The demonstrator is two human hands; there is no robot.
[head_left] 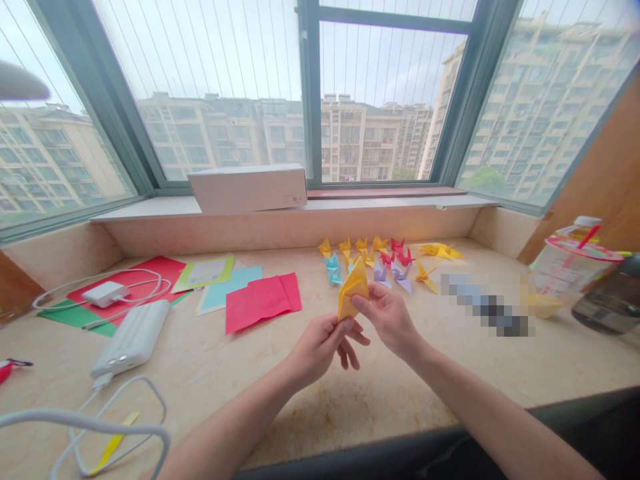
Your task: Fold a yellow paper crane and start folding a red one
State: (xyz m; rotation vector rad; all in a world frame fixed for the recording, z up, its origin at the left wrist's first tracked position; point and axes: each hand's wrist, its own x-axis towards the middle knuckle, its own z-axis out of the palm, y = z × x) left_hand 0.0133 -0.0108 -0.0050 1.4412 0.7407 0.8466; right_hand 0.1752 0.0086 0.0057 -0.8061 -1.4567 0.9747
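A partly folded piece of yellow origami paper (353,288) is held upright above the counter between both hands. My left hand (327,343) pinches its lower end with thumb and index finger, the other fingers hanging loose. From the right side, my right hand (387,313) grips the paper, its thumb lying across the front face. Behind the hands stand several small paper cranes: yellow cranes (380,244), red cranes (399,253), blue cranes (333,270) and lilac cranes (401,277).
Red paper sheets (260,303), a light blue sheet (230,288) and a white power bank (131,339) with cables lie on the left of the counter (400,400). At right stand a lidded cup (565,273) and a dark container (610,300). A white box (249,189) rests on the sill.
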